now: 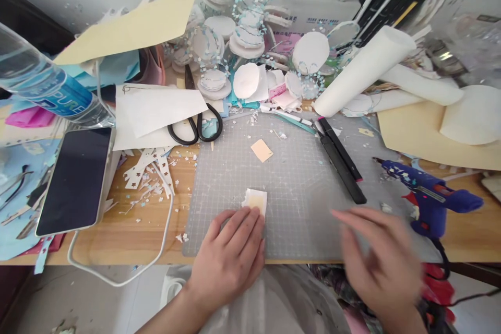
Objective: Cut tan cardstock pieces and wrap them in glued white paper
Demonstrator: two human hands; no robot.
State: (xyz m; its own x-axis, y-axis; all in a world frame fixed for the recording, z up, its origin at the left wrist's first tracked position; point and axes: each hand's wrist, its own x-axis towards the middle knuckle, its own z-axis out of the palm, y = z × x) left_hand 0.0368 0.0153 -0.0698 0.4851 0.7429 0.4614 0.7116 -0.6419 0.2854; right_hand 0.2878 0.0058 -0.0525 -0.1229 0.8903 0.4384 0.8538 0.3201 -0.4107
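My left hand (235, 250) lies flat on the grey cutting mat (293, 167), its fingertips over the lower part of a small white piece (261, 197) with a cream patch. My right hand (378, 255), blurred by motion, hangs over the mat's lower right, index finger and thumb apart, with nothing visible between them. A small cream rectangle (261, 151) lies farther up the mat. Two black pens or cutters (342, 167) lie side by side to the right, above my right hand.
A blue glue gun (430, 193) lies at the right. Black-handled scissors (198, 130), a phone (76, 180) with a white cable and a water bottle (58, 88) are on the left. White discs and paper rolls (364, 70) crowd the back.
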